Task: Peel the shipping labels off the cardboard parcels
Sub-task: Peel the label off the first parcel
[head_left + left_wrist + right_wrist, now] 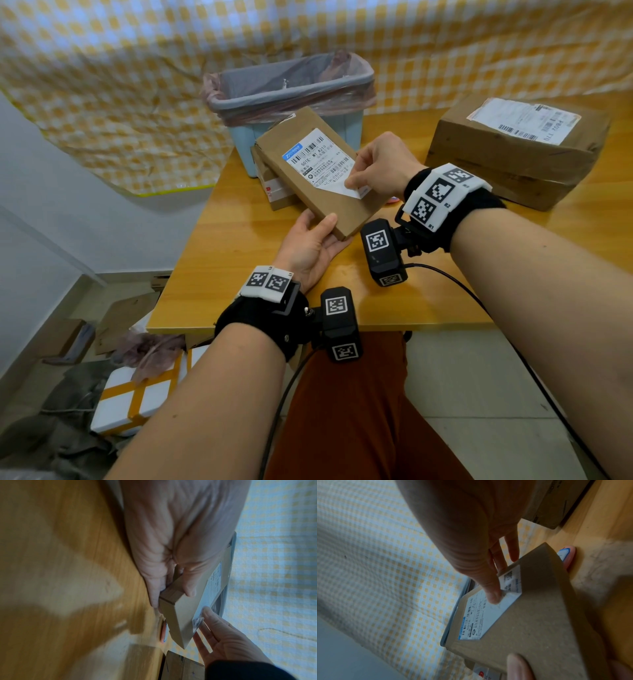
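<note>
In the head view, the left hand (313, 245) is cupping the near end of a flat, oblong cardboard parcel (318, 174), thumb lying on its top face and fingers under it, holding it tilted above the glossy wooden table (239, 260). The right hand (380, 164) is pinching the near corner of the white shipping label (320, 159), which is lifting as a pale triangular flap while the rest is lying flat on the matte brown board. Under the parcel's far end a smaller box (274, 188) is sitting on the table, and at 12 o'clock from it a pale blue bin (294, 99) lined with a thin, crinkled bag is standing. At 2 o'clock a bulkier, creased carton (513, 154) is carrying its own rectangular label (524, 125). In the left wrist view, the left hand (171, 540) is gripping the parcel (181, 615) by its squared corner, thumb over the top, and at 5 o'clock the right hand (228, 639) is nipping the curling label (205, 601) edge. In the right wrist view, the right hand (471, 540) is pressing thumb against finger on the wrinkled, torn-looking paper of the label (481, 616), with the remaining fingers hanging straight beyond the parcel (539, 622); a checked cloth (385, 561) is draping behind.
</note>
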